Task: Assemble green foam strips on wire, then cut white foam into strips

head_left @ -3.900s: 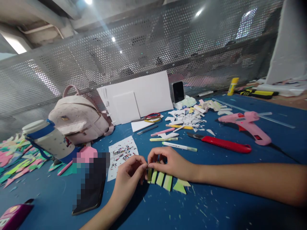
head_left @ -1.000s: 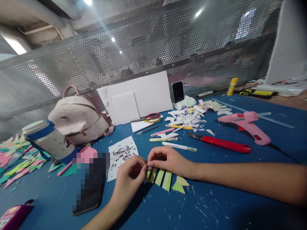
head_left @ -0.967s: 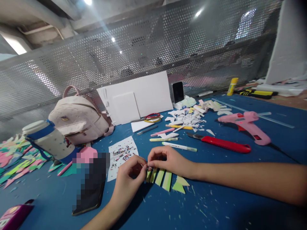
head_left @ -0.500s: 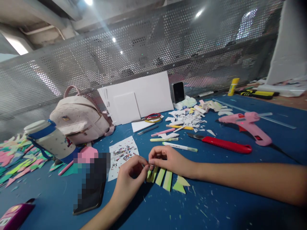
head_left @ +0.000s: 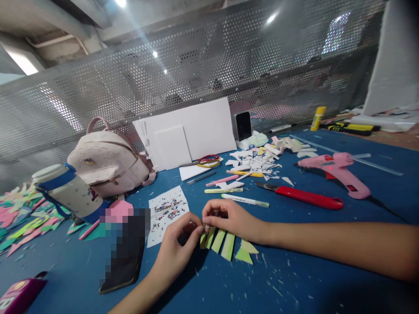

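Note:
Yellow-green strips point(head_left: 228, 246) lie fanned out on the blue table, beside two small triangular pieces point(head_left: 244, 255). My left hand point(head_left: 179, 239) is closed, thumb and forefinger pinched together at the left end of the strips. My right hand point(head_left: 231, 218) arches over their upper ends, its fingers also pinched and almost touching my left fingertips. Whatever sits between the fingertips is too small and too hidden to name. Left of my hands lies a white sheet point(head_left: 165, 216) scattered with tiny colourful gems.
Phone point(head_left: 126, 261) and tumbler point(head_left: 65, 192) stand left, near a pink backpack point(head_left: 108, 161). Beyond my hands lie highlighters point(head_left: 245, 200), scissors point(head_left: 209, 161) and white scraps point(head_left: 255, 163). A red utility knife point(head_left: 309, 197) and pink glue gun point(head_left: 340, 170) lie right.
Both hands stay at the strips. My fingertips have shifted very slightly, with the right thumb and forefinger a little apart from the left ones. Everything else looks the same.

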`<state>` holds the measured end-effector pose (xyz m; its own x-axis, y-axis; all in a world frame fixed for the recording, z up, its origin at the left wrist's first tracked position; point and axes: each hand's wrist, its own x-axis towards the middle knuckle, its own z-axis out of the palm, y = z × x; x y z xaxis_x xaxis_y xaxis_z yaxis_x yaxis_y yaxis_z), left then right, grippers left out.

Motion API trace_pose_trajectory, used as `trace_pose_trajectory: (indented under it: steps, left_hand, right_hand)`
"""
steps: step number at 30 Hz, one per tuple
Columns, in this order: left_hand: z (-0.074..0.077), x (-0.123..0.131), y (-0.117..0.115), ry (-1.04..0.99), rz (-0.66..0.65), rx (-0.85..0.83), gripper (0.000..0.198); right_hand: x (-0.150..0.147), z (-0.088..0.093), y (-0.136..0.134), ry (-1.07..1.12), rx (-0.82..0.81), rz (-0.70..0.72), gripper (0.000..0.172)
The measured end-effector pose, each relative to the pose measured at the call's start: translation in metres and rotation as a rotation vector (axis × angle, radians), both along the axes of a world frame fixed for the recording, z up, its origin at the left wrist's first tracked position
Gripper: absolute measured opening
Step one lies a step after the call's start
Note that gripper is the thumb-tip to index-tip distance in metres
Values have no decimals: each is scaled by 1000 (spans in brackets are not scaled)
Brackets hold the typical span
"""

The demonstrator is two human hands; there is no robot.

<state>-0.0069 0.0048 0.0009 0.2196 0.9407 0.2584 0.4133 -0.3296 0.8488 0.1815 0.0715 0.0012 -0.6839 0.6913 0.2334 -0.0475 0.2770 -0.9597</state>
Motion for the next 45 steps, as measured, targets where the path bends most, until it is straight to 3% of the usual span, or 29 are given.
trace_pose_trajectory:
  steps: [8,21,45]
  left_hand:
    - [-1,-1,0,22,1,53,21]
    - [1,0,-2,54,50,128,19]
    - [-1,-1,-1,37,46,120,18]
  right_hand:
    - [1,-2,0,2,35,-15,29]
    - [1,-1,0,-34,32,-17,18]
    - [2,1,-2,-50,68,0,5]
